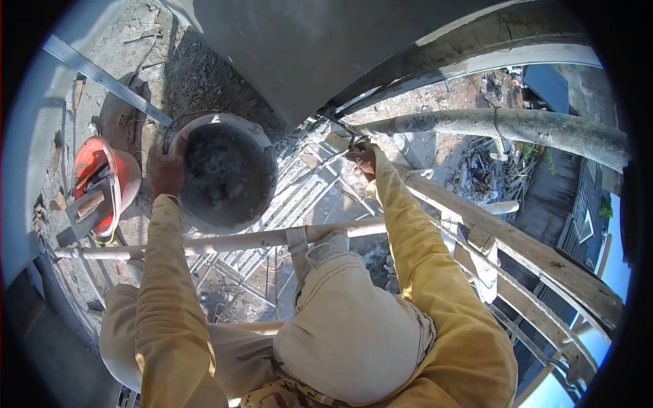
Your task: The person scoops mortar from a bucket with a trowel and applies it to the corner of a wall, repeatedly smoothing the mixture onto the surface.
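Note:
My left hand [165,165] is closed on the left rim of a bucket [243,124], its thumb over the edge. Dark grey, wet-looking material, like mortar, lies inside. Out to the right, my right hand [362,160] is closed near the joint where a round pole [469,122] meets the wooden rails. What its fingers hold there is too small to make out. Both arms, in yellow sleeves, stretch forward. My bent knee [354,326] is close to a horizontal pole [272,238] below the bucket.
An orange-red container [128,178] with tools sits at left, near a long metal straightedge [102,76]. A smooth grey concrete surface [292,54] hangs overhead. Wooden rails [530,251] run along the right. Between the poles, rubble-strewn ground shows far below.

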A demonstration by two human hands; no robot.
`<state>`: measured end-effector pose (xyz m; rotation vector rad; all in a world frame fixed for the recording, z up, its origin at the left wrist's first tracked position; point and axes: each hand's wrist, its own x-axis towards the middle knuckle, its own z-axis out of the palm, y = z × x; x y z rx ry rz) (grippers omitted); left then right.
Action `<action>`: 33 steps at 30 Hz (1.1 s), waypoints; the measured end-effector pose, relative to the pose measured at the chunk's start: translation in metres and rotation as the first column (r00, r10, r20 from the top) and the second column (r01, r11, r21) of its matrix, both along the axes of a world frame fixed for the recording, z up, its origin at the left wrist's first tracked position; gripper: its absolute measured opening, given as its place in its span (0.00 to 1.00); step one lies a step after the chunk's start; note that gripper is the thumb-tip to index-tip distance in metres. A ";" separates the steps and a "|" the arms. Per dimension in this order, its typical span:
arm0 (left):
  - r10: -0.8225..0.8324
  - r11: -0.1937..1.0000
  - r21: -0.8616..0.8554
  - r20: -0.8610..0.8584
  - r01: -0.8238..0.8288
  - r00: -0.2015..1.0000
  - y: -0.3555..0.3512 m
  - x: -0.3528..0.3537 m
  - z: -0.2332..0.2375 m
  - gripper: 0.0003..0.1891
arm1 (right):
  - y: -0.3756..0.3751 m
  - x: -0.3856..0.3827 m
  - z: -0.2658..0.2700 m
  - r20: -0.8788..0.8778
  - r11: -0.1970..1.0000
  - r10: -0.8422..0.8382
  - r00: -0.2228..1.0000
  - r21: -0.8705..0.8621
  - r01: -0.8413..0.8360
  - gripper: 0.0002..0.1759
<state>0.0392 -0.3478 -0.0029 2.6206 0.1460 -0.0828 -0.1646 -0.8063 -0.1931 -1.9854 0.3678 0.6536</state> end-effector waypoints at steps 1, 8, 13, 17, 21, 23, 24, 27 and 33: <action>-0.001 1.000 -0.024 0.006 0.001 1.000 -0.002 -0.001 0.004 0.35 | 0.006 0.006 0.015 0.001 1.000 -0.001 1.000 0.000 0.001 0.22; 0.020 0.999 -0.032 -0.016 -0.020 1.000 -0.006 -0.003 0.009 0.32 | 0.030 0.022 0.086 -0.288 0.838 -0.484 0.827 0.121 0.532 0.19; 0.012 1.000 -0.022 -0.025 -0.013 1.000 -0.008 -0.004 0.012 0.34 | 0.024 0.015 0.085 -0.371 0.687 -0.533 0.761 0.335 0.645 0.15; 0.017 0.999 -0.028 0.017 -0.017 1.000 -0.008 -0.004 0.008 0.32 | 0.027 0.015 0.100 -0.389 0.682 -0.529 0.754 0.335 0.651 0.13; 0.018 1.000 -0.015 0.007 -0.018 1.000 -0.007 -0.004 0.008 0.33 | 0.038 0.017 0.114 -0.378 0.703 -0.557 0.740 0.259 0.662 0.16; 0.014 1.000 -0.011 -0.008 -0.014 1.000 -0.009 -0.005 0.012 0.34 | 0.045 0.019 0.121 -0.375 0.706 -0.569 0.732 0.233 0.669 0.17; 0.014 1.000 -0.010 -0.008 -0.015 1.000 -0.009 -0.005 0.012 0.34 | 0.049 0.020 0.124 -0.372 0.708 -0.582 0.723 0.205 0.675 0.18; 0.028 0.999 -0.027 -0.024 -0.029 0.999 -0.009 -0.004 0.012 0.34 | 0.062 0.025 0.137 -0.360 0.735 -0.595 0.718 0.117 0.668 0.18; 0.018 1.000 -0.014 -0.040 -0.019 0.999 -0.007 -0.002 0.009 0.34 | 0.064 0.022 0.136 -0.362 0.734 -0.591 0.721 0.130 0.667 0.18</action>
